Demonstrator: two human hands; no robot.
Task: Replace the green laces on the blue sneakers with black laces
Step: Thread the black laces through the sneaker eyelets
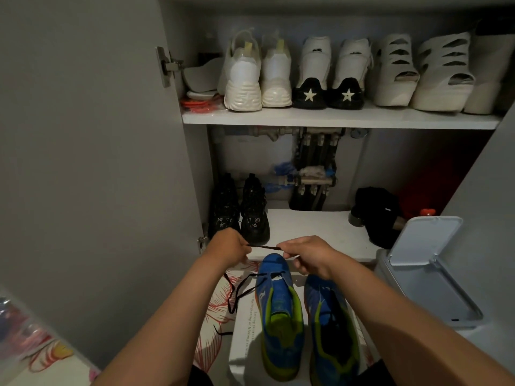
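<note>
The left hand [228, 246] and right hand [309, 257] each pinch a thin, flat black lace [266, 247], taut between them. Just below, the 2 blue sneakers [278, 302] (lime-green padded collars) stand side by side on a white box [241, 349].

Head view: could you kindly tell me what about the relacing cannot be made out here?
All in the head view:
- Black lace: how it runs on inside the left hand and right hand is hidden by curled fingers.
- Right sneaker: eyelets are lost in dark shadow, so whether it is laced is unclear.
- White box: its print is too small to read.
</note>
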